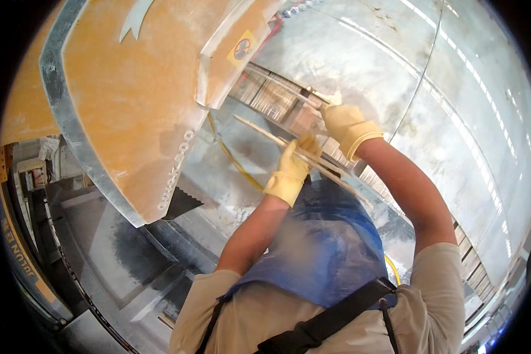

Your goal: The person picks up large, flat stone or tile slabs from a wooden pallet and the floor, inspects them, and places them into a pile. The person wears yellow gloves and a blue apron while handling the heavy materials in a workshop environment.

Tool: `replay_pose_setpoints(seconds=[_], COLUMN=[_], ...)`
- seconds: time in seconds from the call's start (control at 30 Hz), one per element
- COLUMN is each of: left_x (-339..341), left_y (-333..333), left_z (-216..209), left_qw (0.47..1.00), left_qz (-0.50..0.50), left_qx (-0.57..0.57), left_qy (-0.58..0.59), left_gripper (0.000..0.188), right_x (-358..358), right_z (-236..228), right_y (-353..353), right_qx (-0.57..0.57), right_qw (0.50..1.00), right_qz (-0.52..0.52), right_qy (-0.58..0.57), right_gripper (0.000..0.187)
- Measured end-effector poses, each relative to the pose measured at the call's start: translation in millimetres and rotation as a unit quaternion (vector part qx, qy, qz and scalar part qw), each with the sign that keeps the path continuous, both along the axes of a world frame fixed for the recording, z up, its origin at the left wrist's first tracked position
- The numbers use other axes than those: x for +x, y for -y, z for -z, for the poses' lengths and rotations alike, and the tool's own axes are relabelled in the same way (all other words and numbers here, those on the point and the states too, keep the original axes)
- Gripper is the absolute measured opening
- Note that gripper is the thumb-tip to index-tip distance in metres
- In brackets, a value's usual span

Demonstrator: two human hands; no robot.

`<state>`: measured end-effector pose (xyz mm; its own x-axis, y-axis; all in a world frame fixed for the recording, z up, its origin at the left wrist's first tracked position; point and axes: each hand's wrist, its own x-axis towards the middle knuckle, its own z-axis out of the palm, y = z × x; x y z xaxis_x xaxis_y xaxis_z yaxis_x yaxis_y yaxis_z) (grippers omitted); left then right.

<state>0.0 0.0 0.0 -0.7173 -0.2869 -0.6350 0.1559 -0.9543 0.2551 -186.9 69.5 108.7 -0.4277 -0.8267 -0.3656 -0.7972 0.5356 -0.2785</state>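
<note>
My left hand (295, 162), in a pale yellow glove, is closed around thin wooden strips (259, 131). They slant across my body, from beside the orange machine cover down to the right, in front of my blue apron (336, 236). My right hand (343, 121), gloved alike, is bent at the edge of a large grey slab (466, 118), a little above and right of the left. Its fingers are curled, and a pale, narrow piece (326, 96) shows at their tips. What exactly that hand grips is hidden.
A large orange machine cover (130, 106) with a grey rim hangs at the left, close to my left arm. A yellow hose (236, 159) runs below it. Stacked wooden pieces (271, 100) show along the slab's edge. Dark machine parts (130, 248) lie lower left.
</note>
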Motion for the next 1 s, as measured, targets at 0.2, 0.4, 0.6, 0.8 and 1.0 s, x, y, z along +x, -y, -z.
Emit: replay_pose_setpoints(seconds=[0.2, 0.4, 0.6, 0.8, 1.0], left_x=[-23.5, -55.9, -76.4, -80.0, -71.0], left_y=[23.7, 48.4, 75.1, 65.6, 19.8], left_z=[10.7, -14.7, 5.2, -2.1, 6.5], left_qw=[0.997, 0.998, 0.999, 1.0, 1.0], left_qz=[0.03, 0.013, -0.008, -0.01, 0.009], left_qx=[-0.049, -0.065, -0.03, -0.011, 0.0], left_qy=[-0.059, 0.007, 0.001, 0.027, -0.002], left_gripper=[0.051, 0.058, 0.055, 0.051, 0.033], right_x=[18.7, 22.2, 12.9, 11.2, 23.4], right_z=[-2.3, -15.7, -44.9, -64.1, -57.8], right_y=[-4.2, 0.6, -21.4, -95.8, -160.1], right_qx=[-0.05, 0.001, 0.015, 0.065, 0.071], right_qw=[0.996, 0.997, 0.994, 0.99, 0.988], right_qz=[-0.034, -0.08, -0.085, -0.008, -0.004], right_qy=[0.063, 0.024, 0.069, 0.124, 0.134], right_gripper=[0.021, 0.021, 0.021, 0.021, 0.028])
